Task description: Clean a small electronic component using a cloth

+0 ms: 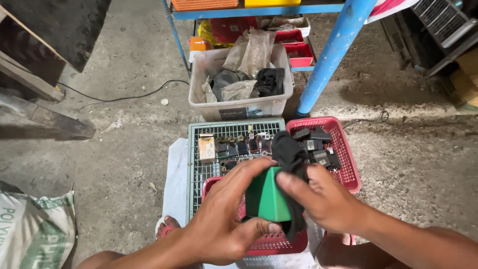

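Observation:
My left hand [221, 216] grips a green box-shaped plastic part [267, 198] from the left, thumb under it. Pressed against the part's right side is a black cloth [290, 154], pinched by my right hand [323, 199]. Both hands hover over a small red basket [279, 244] near my knees. Behind it lies a grey-green mesh tray [219, 129] with a tan box and several small dark parts. A second red basket [343, 149] to the right holds several black and grey parts.
A white plastic bin [239, 107] with bags and dark cloth stands behind the tray. A blue rack leg [333, 55] rises at the right, shelves with red and orange bins behind. A printed sack [35, 229] lies at lower left; wooden beams and a black cable at left.

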